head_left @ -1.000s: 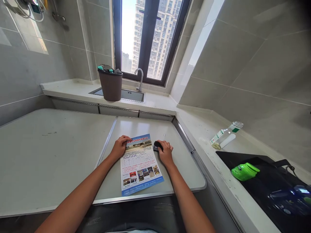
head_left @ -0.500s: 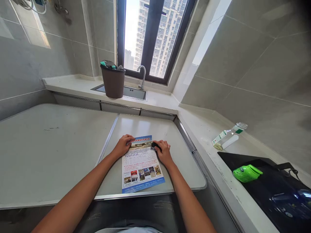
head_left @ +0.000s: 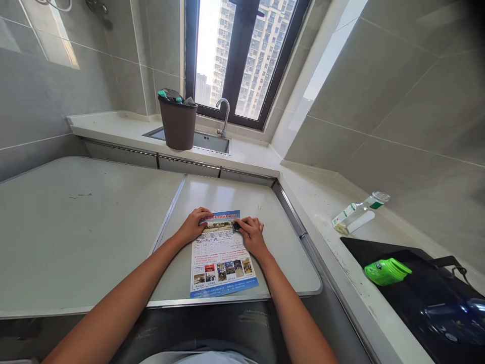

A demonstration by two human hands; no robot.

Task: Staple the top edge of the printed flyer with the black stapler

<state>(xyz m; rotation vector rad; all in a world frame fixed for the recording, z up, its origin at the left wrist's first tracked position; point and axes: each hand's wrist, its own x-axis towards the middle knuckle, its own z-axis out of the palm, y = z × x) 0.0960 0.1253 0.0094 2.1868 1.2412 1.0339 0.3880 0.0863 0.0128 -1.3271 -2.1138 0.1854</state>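
"Start at the left for me. What's there?"

"A wide pale table (head_left: pixel 94 212), and beyond it, a brown bin (head_left: pixel 179 124) by the sink. Then the left hand (head_left: pixel 197 225), resting at the upper left corner of a printed sheet (head_left: pixel 220 250). Its fingers are curled over the top, thumb a narrow gap away. Whether they pinch the paper or only press it, I can't tell."

"And the sheet?"

"Flat on the table, between both hands, its lower edge near the table's front edge."

"Further right?"

"A small black tool (head_left: pixel 236 227), perhaps a stapler, at the sheet's upper right edge. The right hand (head_left: pixel 253 236) has it between thumb and fingers and covers most of it."

"So which step is this?"

"I'd judge the tool is being set at the paper's edge. Whether it has bitten, I can't see from here."

"What would the next move call for?"

"A steady left hand, I'd say, and a firm, square squeeze from the right so the sheet doesn't skew."

"Anything past that?"

"Just a clear bottle (head_left: pixel 345 216) and a green container (head_left: pixel 387 271), well apart from the hands."
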